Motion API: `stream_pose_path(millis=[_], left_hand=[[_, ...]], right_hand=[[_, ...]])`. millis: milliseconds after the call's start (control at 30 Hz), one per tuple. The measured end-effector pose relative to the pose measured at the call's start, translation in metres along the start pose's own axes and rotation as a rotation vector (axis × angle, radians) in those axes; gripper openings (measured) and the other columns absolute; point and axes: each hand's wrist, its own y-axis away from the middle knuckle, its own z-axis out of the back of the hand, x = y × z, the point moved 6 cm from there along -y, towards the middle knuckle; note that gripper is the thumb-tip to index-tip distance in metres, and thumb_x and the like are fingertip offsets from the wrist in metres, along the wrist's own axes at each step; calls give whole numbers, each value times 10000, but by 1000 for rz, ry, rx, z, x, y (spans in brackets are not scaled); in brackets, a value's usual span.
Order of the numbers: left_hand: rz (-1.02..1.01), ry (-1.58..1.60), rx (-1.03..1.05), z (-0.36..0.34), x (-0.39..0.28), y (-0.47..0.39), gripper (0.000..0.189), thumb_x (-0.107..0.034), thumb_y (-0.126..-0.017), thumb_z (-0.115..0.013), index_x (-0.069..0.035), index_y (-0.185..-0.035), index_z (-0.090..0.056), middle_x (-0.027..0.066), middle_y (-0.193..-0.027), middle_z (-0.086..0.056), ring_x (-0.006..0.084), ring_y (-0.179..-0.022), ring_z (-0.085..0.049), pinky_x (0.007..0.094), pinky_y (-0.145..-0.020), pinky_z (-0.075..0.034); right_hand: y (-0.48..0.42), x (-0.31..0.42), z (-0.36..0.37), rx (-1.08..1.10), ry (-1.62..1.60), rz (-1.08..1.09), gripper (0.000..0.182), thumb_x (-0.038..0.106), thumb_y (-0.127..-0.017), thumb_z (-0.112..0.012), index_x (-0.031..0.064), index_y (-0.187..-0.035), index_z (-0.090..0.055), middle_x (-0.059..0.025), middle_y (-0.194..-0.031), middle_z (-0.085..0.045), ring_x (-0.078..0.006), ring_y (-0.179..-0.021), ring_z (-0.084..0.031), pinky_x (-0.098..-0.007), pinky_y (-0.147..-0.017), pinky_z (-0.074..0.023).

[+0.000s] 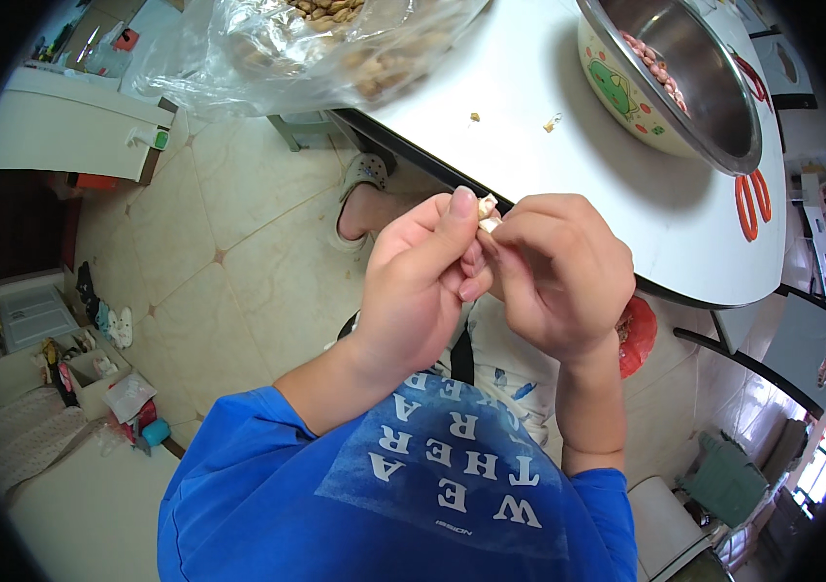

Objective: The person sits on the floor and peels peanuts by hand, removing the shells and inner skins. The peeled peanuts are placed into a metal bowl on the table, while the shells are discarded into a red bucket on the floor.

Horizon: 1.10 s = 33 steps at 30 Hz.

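Observation:
Between my two hands is a cracked peanut shell (pixel 489 222), its pale inside showing, with what looks like a pinkish kernel in it. My left hand (pixel 420 269) pinches one side between thumb and fingers. The other side is gripped by the fingertips of my right hand (pixel 565 269). Both hands are just off the table's edge, above my lap. On the white table (pixel 456 149), a patterned steel bowl (pixel 620 102) stands to the right, with shelled pink peanuts (pixel 656 69) inside. A clear plastic bag (pixel 238 58) of unshelled peanuts (pixel 325 11) lies at the far left.
Small shell bits (pixel 552 122) lie on the table. Orange-handled scissors (pixel 753 207) rest near its right end, partly beneath the bowl's rim. Below the table sits a red container (pixel 638 338), partly hidden by my right arm. A grey chair (pixel 802 349) stands at right.

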Motion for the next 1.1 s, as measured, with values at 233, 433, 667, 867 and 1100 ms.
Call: stream_pose_path(millis=[233,433,667,867,1100], left_hand=[[-232,-163,87,-1,-12,9,220,-208,-1027,-552,-30,-899,-562,22,-741,-542,87,-615,-473,223,-564,-390],[-219,-148,89,4,-13,8,250,-232,-1040,-518,-44,-877,-539,25,-758,-539,83,-615,-460,216,-571,-385],[-236,-182,94,3,-16,11,289,-248,-1065,-446,-66,-847,-499,22,-772,-507,88,-620,-436,214,-582,-368],[-269,-182,136,2,-16,15,240,-203,-1041,-511,-33,-874,-538,29,-781,-530,78,-632,-458,213,-575,-383],[-293,-162,170,-1,-10,16,214,-169,-1034,-529,-20,-882,-548,37,-798,-542,75,-640,-471,213,-573,-395]], right_hand=[[-2,-6,7,-70,-240,-258,216,-26,-750,-788,-10,-948,-705,-91,-849,-667,-127,-626,-614,-216,-540,-486],[-3,7,-1,-57,-36,-77,277,-94,-710,-755,13,-966,-757,-90,-889,-664,-148,-642,-653,-235,-538,-519],[2,14,-9,-114,56,-5,297,-74,-670,-745,18,-952,-757,-89,-855,-679,-162,-631,-657,-240,-533,-521],[6,24,-2,-111,130,6,307,-63,-644,-740,28,-937,-756,-72,-840,-684,-175,-644,-663,-247,-551,-526],[12,25,3,-137,123,-26,249,-44,-679,-759,24,-918,-741,-82,-850,-689,-175,-653,-672,-254,-555,-536]])
